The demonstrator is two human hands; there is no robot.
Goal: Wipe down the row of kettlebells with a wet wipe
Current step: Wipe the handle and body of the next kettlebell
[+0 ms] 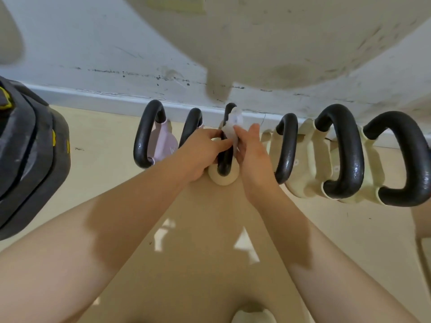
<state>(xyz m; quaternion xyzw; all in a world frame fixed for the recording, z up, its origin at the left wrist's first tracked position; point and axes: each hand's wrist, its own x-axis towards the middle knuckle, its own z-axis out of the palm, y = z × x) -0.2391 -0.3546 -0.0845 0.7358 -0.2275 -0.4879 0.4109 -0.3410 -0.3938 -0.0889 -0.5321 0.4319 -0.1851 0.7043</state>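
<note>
Both hands meet on the middle kettlebell (pixel 223 177) in the row along the wall. The left hand (pixel 201 152) curls loosely around its black handle (pixel 225 159), fingers closed on it. The right hand (pixel 250 151) pinches the white wet wipe (pixel 231 127) against that handle.

Two bare forearms reach up from the lower corners of the frame and converge just above its centre, where the hands meet almost knuckle to knuckle. The left hand (pixel 202 152), coming from the lower left, is turned palm-down with its fingers curled and the thumb stretched to the right toward the other hand. The right hand (pixel 250 149), coming from the lower right, is held more upright, its fingers pointing toward the top of the frame and pinched closed with the thumb.
</note>
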